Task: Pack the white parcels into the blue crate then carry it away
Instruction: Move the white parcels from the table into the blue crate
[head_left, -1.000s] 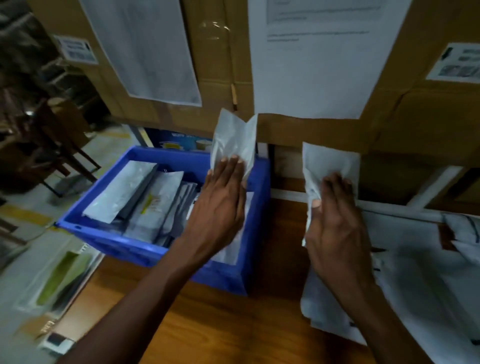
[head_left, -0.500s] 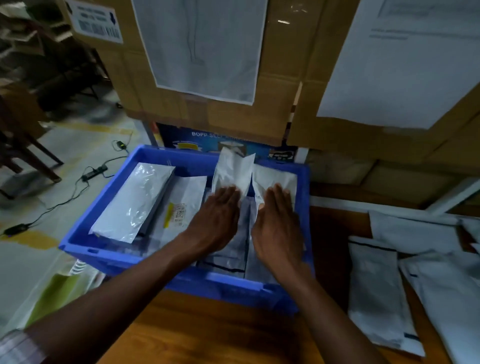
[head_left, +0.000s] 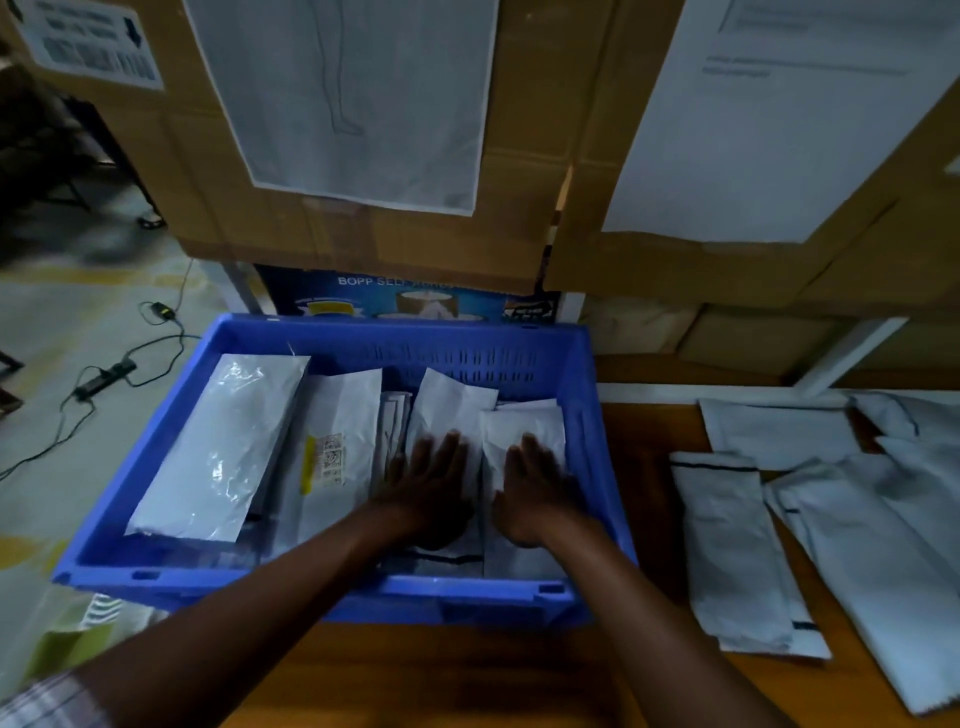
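The blue crate (head_left: 156, 452) stands at the left end of the wooden table (head_left: 467, 675) and holds several white parcels. A large shiny parcel (head_left: 223, 447) leans on its left side, with a labelled parcel (head_left: 337, 452) beside it. My left hand (head_left: 431, 488) lies flat, fingers stretched, on a white parcel (head_left: 449, 408) in the crate's right half. My right hand (head_left: 530, 493) lies palm down on the neighbouring parcel (head_left: 524, 423) by the right wall. Neither hand grips anything. More white parcels (head_left: 732, 551) lie on the table to the right of the crate.
Stacked cardboard boxes (head_left: 363, 244) with paper sheets taped on them rise directly behind the crate and table. A blue printed box (head_left: 415, 301) sits behind the crate. To the left is the floor, with a black cable and adapter (head_left: 104, 374). A green bag (head_left: 67, 639) lies below the crate's front corner.
Both hands carried one parcel each from above the table into the crate's right half and laid them down. The parcels now lie flatter and the hands rest open on top.
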